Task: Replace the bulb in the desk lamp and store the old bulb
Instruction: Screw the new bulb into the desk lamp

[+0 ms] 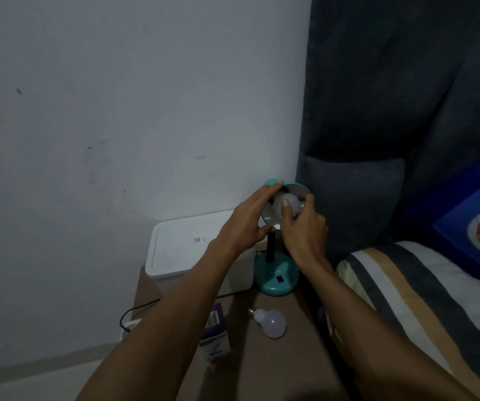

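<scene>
A teal desk lamp (276, 273) stands at the back right of a brown bedside table (276, 366), its shade (298, 189) tilted toward me. My left hand (246, 224) grips the shade's left rim. My right hand (302, 227) is closed on a white bulb (283, 205) that sits inside the shade, thumb on its front. A second white bulb (270, 322) lies loose on the table in front of the lamp base, its screw cap pointing back-left. A purple and white bulb box (215, 334) stands left of it, partly hidden by my left forearm.
A white lidded box (186, 244) sits against the wall at the table's back left. A black cable (134, 311) runs off the left edge to a white plug. A striped bed (424, 299) and a dark padded headboard (377, 125) border the right side.
</scene>
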Tool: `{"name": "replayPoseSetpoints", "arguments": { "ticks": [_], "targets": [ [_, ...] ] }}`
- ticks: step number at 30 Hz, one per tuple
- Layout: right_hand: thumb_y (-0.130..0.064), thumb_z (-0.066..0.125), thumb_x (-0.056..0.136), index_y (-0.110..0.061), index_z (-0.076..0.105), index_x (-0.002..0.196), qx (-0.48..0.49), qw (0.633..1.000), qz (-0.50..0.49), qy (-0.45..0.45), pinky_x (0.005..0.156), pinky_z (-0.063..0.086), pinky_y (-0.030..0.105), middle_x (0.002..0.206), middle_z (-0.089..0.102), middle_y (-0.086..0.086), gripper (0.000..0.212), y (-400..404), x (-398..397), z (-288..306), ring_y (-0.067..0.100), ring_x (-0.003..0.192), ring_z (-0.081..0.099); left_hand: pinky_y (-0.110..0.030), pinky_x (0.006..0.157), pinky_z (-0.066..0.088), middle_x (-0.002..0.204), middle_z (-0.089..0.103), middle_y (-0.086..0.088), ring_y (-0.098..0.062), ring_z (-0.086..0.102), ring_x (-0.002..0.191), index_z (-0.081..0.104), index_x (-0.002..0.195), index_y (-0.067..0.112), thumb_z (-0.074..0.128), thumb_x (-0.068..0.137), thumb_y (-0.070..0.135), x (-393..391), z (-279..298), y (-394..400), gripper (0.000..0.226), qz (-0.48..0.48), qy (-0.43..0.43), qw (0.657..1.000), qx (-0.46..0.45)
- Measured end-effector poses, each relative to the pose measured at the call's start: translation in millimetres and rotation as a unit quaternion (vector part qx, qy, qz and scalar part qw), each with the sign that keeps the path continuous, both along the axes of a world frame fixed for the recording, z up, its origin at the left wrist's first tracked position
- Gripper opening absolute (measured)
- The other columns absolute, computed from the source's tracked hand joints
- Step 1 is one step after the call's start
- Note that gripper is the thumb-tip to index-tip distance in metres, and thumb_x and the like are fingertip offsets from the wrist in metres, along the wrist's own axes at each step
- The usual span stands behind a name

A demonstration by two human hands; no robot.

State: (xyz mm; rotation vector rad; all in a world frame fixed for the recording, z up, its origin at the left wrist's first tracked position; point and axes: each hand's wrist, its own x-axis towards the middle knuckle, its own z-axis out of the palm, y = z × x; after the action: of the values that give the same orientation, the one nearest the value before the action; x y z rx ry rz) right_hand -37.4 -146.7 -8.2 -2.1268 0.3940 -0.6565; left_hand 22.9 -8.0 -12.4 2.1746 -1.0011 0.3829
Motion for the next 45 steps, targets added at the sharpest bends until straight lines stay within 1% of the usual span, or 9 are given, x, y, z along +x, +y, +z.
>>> {"name": "replayPoseSetpoints", "arguments": {
  "ticks": [6,9,13,18,21,25,32,39,45],
  "targets": [
    [-0.033,0.061,0.097,-0.019,0.052,0.132,-0.021,0.997,0.033,-0.061,0.075,0.042,0.024,0.132,0.043,0.01,0.039,5,-1,9,0.016,0.1,0.052,-0.044,0.116,0.045,0.164,0.039,-0.003,-0.019,0.04,0.151,0.032,0.162,0.016,0.086,0.08,0.005,4,4,-2,0.099,-0.003,-0.003,1.0,-0.006],
    [-0.032,0.068,0.092,-0.017,0.051,0.13,0.001,0.999,0.031,-0.041,0.074,0.042,0.025,0.129,0.053,0.011,0.044,2,-1,4,0.021,0.102,0.058,-0.042,0.118,0.044,0.164,0.04,-0.005,-0.018,0.04,0.15,0.032,0.162,0.015,0.086,0.081,0.005,3,3,-2,0.097,-0.003,-0.004,1.0,-0.009],
    [-0.045,0.053,0.1,-0.015,0.051,0.121,0.034,0.999,0.001,-0.028,0.064,0.045,0.026,0.11,0.067,0.014,0.037,1,1,4,0.025,0.091,0.067,-0.039,0.119,0.042,0.164,0.04,-0.006,-0.012,0.036,0.149,0.032,0.161,0.012,0.086,0.081,0.008,1,6,0,0.096,-0.008,-0.014,1.0,-0.007],
    [-0.034,0.059,0.098,-0.016,0.05,0.132,0.004,0.999,0.014,-0.05,0.076,0.041,0.026,0.131,0.046,0.012,0.04,8,-2,9,0.013,0.099,0.046,-0.038,0.117,0.044,0.163,0.04,-0.004,-0.01,0.038,0.148,0.033,0.161,0.014,0.085,0.082,0.006,1,5,0,0.095,-0.01,-0.008,1.0,-0.014],
    [-0.031,0.073,0.088,-0.019,0.05,0.13,0.017,0.998,0.038,-0.041,0.077,0.045,0.028,0.13,0.048,0.009,0.049,8,-1,7,0.018,0.103,0.052,-0.042,0.118,0.043,0.163,0.041,-0.006,-0.018,0.041,0.149,0.033,0.161,0.013,0.084,0.084,0.005,1,3,0,0.092,-0.008,-0.007,1.0,-0.021],
    [-0.042,0.066,0.093,-0.016,0.05,0.124,0.072,0.997,0.017,-0.013,0.071,0.047,0.028,0.117,0.066,0.013,0.044,3,0,7,0.027,0.1,0.067,-0.042,0.117,0.045,0.164,0.04,-0.007,-0.021,0.041,0.149,0.032,0.162,0.014,0.085,0.082,0.006,1,3,2,0.096,-0.001,-0.01,1.0,-0.016],
    [-0.032,0.071,0.09,-0.018,0.046,0.136,0.005,0.999,0.025,-0.046,0.078,0.047,0.031,0.134,0.044,0.01,0.054,5,-2,8,0.018,0.104,0.051,-0.047,0.117,0.044,0.164,0.039,-0.006,-0.021,0.04,0.151,0.034,0.161,0.014,0.085,0.081,0.003,3,0,-1,0.095,-0.008,-0.002,1.0,-0.019],
    [-0.038,0.072,0.087,-0.011,0.056,0.125,0.002,1.0,0.015,-0.015,0.091,0.053,0.042,0.123,0.063,0.014,0.049,-3,6,8,0.032,0.112,0.062,-0.045,0.117,0.045,0.163,0.04,-0.009,-0.023,0.042,0.15,0.033,0.161,0.014,0.083,0.081,0.0,1,1,-2,0.096,-0.005,-0.002,1.0,-0.021],
    [-0.026,0.075,0.085,-0.021,0.049,0.141,-0.054,0.996,0.07,-0.001,0.087,0.051,0.035,0.134,0.055,0.014,0.062,-3,6,11,0.031,0.115,0.059,-0.043,0.118,0.043,0.163,0.041,-0.007,-0.019,0.041,0.149,0.034,0.161,0.012,0.084,0.082,0.003,3,0,-2,0.093,-0.004,-0.008,1.0,-0.017]
  ]
}}
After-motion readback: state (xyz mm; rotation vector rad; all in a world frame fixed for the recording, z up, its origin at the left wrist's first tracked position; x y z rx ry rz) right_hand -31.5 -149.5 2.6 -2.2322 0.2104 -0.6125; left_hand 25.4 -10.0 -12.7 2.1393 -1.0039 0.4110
